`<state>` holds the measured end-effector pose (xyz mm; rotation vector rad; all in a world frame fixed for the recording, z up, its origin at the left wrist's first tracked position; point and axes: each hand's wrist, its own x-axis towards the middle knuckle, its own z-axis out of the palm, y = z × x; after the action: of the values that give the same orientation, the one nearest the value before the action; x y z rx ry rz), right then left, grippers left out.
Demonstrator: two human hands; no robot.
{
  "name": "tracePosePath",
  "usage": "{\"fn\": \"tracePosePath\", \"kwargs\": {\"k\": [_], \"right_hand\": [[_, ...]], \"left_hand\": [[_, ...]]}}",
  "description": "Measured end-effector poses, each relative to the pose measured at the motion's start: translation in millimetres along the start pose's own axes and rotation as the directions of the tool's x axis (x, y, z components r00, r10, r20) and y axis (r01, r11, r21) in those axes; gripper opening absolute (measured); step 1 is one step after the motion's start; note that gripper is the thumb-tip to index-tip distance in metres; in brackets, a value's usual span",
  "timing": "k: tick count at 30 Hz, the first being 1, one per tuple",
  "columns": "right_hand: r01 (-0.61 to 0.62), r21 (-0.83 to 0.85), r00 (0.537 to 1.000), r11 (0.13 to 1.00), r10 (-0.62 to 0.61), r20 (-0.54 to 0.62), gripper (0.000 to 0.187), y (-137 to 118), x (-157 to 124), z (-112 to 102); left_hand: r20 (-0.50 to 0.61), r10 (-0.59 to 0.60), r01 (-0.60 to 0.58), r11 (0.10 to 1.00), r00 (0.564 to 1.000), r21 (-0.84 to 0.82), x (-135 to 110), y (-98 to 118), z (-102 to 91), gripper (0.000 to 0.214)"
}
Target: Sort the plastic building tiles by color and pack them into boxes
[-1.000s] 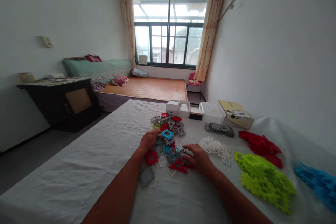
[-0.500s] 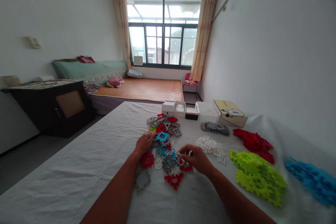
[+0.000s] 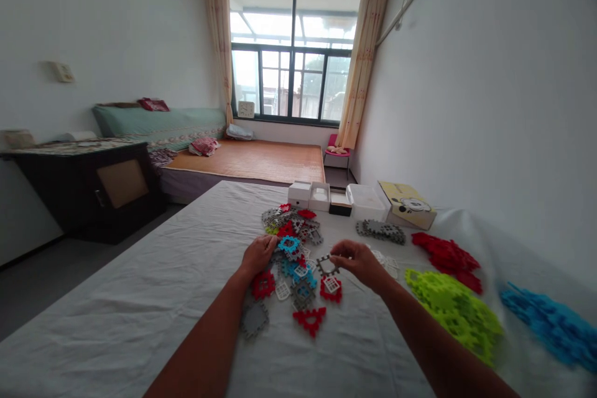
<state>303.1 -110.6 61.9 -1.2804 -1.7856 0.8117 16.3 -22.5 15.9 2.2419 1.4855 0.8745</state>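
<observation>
A mixed heap of flat plastic puzzle tiles (image 3: 293, 242) in red, blue, grey and white lies on the white-sheeted table (image 3: 153, 298). My left hand (image 3: 257, 256) rests on the heap's left edge, fingers curled down on the tiles. My right hand (image 3: 359, 262) is raised just above the heap and pinches a grey frame-shaped tile (image 3: 327, 265) by one corner. A red triangular tile (image 3: 309, 319) and a grey square tile (image 3: 254, 318) lie apart at the near side.
Sorted piles lie to the right: white tiles (image 3: 387, 263), grey tiles (image 3: 381, 231), red tiles (image 3: 445, 255), green tiles (image 3: 454, 311), blue tiles (image 3: 548, 326). Small boxes (image 3: 317, 195) and a yellow box (image 3: 408, 204) stand at the table's far edge. A bed and dark cabinet lie beyond.
My right hand has lifted off the heap with a grey frame tile pinched in its fingers. The left hand has stayed on the heap's left edge.
</observation>
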Motion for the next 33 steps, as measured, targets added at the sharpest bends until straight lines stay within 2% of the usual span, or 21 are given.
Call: {"fn": "tracePosePath", "kwargs": {"k": [2,4,6,9,11,13,15,18,22,25,29,33], "right_hand": [[0.003,-0.096,1.0,0.995,-0.006,-0.031,0.027,4,11,-19],[-0.038,-0.252,0.986,0.967,-0.004,-0.164,0.025,15,23,-42],[-0.128,-0.395,0.948,0.91,-0.005,-0.319,0.021,32,32,-66],[-0.277,-0.582,0.875,0.764,-0.049,-0.481,0.017,61,42,-95],[-0.333,-0.71,0.859,0.62,-0.111,-0.5,0.015,77,45,-105],[-0.33,-0.79,0.881,0.517,-0.132,-0.454,0.015,87,48,-104],[-0.3,-0.817,0.906,0.493,-0.121,-0.406,0.016,86,50,-93],[-0.202,-0.812,0.935,0.547,-0.138,-0.326,0.022,68,51,-65],[-0.026,-0.786,0.985,0.617,-0.118,-0.125,0.025,42,46,-34],[-0.107,-0.789,0.992,0.605,0.013,-0.124,0.033,44,38,-33],[-0.232,-0.765,0.964,0.601,0.25,-0.096,0.046,66,23,-44],[-0.25,-0.759,0.957,0.602,0.273,-0.099,0.046,78,6,-43]], "left_hand": [[-0.008,0.015,-0.015,1.0,1.0,0.007,0,-1,0.1,0.041],[-0.013,0.035,-0.034,0.999,0.999,0.013,0,-1,-0.1,0.04],[-0.015,0.04,-0.04,0.999,0.999,0.018,-1,-1,-0.2,0.04],[-0.022,0.014,-0.014,1.0,1.0,0.022,-1,0,-0.5,0.038],[-0.026,-0.005,0.005,1.0,1.0,0.018,-1,0,-0.6,0.036],[-0.024,-0.021,0.022,1.0,0.999,0.017,-1,1,-0.7,0.035],[-0.017,-0.031,0.031,0.999,0.999,0.019,-1,2,-0.7,0.036],[-0.012,-0.01,0.011,1.0,1.0,0.029,-1,1,-0.8,0.038],[-0.009,0.014,-0.014,0.999,1.0,0.043,-1,2,-1.8,0.038],[0.001,0.013,-0.013,0.998,1.0,0.056,-2,3,-2.5,0.038],[0.017,0.003,-0.004,0.998,1.0,0.057,-1,2,-1.6,0.037],[0.009,0.022,-0.022,0.999,1.0,0.047,1,0,-0.3,0.038]]}}
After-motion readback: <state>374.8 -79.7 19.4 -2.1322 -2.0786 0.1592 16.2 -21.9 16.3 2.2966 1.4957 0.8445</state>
